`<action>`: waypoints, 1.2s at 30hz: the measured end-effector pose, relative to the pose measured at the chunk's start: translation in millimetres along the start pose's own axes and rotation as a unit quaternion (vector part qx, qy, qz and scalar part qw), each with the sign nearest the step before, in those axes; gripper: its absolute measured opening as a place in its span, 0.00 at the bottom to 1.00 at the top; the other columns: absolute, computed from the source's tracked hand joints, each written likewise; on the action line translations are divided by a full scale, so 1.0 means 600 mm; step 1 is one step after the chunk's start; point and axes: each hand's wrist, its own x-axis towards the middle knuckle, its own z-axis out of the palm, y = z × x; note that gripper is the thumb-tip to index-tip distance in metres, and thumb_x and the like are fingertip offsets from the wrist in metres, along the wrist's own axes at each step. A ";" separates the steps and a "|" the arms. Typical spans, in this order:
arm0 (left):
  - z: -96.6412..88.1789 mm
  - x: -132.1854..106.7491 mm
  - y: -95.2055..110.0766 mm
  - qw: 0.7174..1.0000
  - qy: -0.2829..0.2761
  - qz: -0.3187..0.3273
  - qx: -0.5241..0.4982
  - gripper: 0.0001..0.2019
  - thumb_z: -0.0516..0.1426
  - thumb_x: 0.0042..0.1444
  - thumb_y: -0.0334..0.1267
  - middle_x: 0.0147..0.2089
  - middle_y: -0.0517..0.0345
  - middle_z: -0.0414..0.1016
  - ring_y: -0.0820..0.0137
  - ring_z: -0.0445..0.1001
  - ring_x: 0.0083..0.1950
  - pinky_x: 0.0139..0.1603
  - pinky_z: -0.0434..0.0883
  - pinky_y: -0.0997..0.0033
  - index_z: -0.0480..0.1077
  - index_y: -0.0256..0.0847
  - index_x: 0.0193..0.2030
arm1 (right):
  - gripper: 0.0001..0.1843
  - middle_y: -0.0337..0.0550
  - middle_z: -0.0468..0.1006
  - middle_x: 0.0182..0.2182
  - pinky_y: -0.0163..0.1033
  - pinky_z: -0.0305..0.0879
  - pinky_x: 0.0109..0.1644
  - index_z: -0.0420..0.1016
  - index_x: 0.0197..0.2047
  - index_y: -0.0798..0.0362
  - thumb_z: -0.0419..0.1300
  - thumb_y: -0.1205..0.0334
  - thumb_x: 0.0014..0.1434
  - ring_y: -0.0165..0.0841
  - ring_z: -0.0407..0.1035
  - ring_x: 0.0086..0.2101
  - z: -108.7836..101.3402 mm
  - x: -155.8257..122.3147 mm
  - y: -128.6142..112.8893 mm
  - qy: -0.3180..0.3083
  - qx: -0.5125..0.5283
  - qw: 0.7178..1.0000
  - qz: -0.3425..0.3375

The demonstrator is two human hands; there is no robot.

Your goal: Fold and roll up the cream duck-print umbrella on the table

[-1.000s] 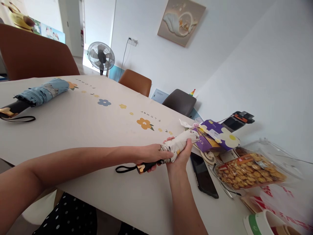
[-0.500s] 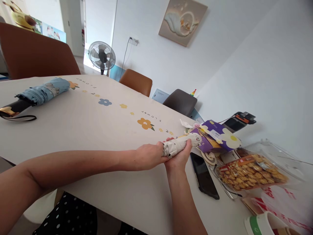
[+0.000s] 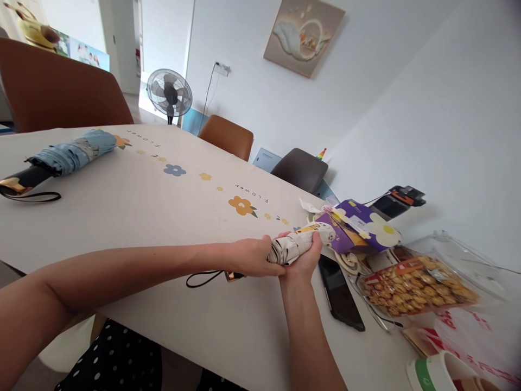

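Observation:
A white folded umbrella (image 3: 291, 247) with a printed cartoon figure is held in both hands above the table, its tip pointing to the right. My left hand (image 3: 253, 257) is closed round its lower end. Below that hand, the gold-trimmed end of its handle and a black wrist strap (image 3: 203, 279) stick out. My right hand (image 3: 304, 260) is wrapped round the rolled canopy from beneath, thumb on top. A blue folded umbrella (image 3: 77, 152) with a black and gold handle lies at the far left of the table.
Right of my hands lie a black phone (image 3: 341, 293), a purple box (image 3: 366, 225), a clear tub of cookies (image 3: 421, 285), glasses and a paper cup (image 3: 431, 372). Chairs (image 3: 228, 137) line the table's (image 3: 163, 222) far side, with a standing fan (image 3: 170, 93) beyond.
The white umbrella has rolled a little in my hands, showing more of its yellow print. Its handle end and strap now show beside my left hand.

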 end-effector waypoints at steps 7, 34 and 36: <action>-0.007 0.023 -0.011 0.904 -0.190 -0.028 -0.381 0.23 0.53 0.49 0.57 0.32 0.58 0.68 0.71 0.73 0.26 0.22 0.70 0.71 0.62 0.37 0.40 | 0.23 0.38 0.67 0.17 0.36 0.65 0.22 0.60 0.26 0.53 0.50 0.39 0.48 0.30 0.65 0.18 0.000 -0.007 -0.003 -0.045 -0.012 0.999 0.010; 0.024 0.016 -0.008 0.985 0.113 -0.001 0.128 0.21 0.49 0.52 0.52 0.33 0.51 0.72 0.60 0.73 0.32 0.26 0.66 0.67 0.57 0.38 0.46 | 0.22 0.37 0.69 0.21 0.37 0.71 0.26 0.64 0.32 0.53 0.52 0.41 0.50 0.30 0.69 0.22 0.005 -0.005 0.013 0.011 0.042 0.999 0.029; 0.028 0.018 -0.005 0.978 0.126 -0.013 0.166 0.20 0.49 0.53 0.51 0.34 0.50 0.72 0.58 0.73 0.33 0.27 0.66 0.65 0.58 0.37 0.45 | 0.21 0.37 0.69 0.21 0.36 0.71 0.26 0.64 0.32 0.53 0.51 0.41 0.50 0.30 0.69 0.22 0.004 -0.003 0.014 0.014 0.038 0.999 0.029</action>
